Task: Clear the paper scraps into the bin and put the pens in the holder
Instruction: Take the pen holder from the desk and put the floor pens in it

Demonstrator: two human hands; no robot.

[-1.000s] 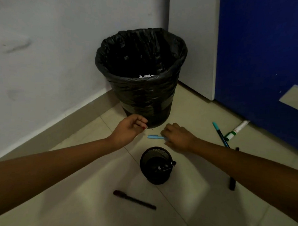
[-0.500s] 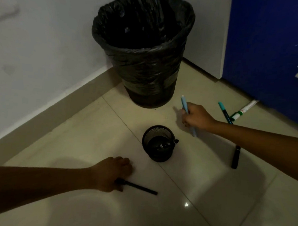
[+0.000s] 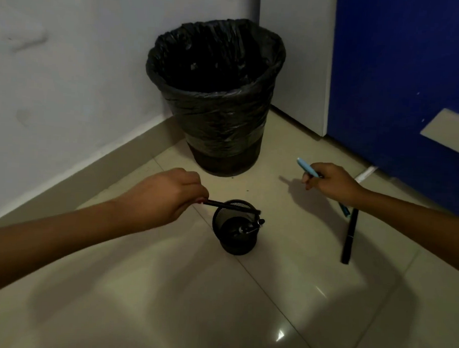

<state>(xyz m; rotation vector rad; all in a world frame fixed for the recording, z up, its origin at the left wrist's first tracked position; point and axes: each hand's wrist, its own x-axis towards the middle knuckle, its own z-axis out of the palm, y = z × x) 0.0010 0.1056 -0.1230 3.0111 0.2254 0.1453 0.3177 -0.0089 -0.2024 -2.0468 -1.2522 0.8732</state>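
A black mesh pen holder [image 3: 236, 244] stands on the floor tiles with a pen inside it. My left hand [image 3: 167, 197] grips a dark pen [image 3: 232, 206], held nearly level across the holder's rim. To the right, my right hand [image 3: 330, 182] is closed on a light blue pen [image 3: 306, 168], lifted above the floor. A black pen [image 3: 349, 237] lies on the floor under my right forearm, with a teal pen's tip [image 3: 344, 210] showing beside it. A white marker [image 3: 365, 174] lies behind my right hand. The bin [image 3: 214, 126], lined with a black bag, stands in the corner.
A white wall with a skirting board runs along the left. A blue door or panel [image 3: 400, 84] fills the right side. No paper scraps show on the floor.
My left hand picked the dark pen off the floor and brought it over the holder. My right hand, still holding the light blue pen, stayed to the right of the bin.
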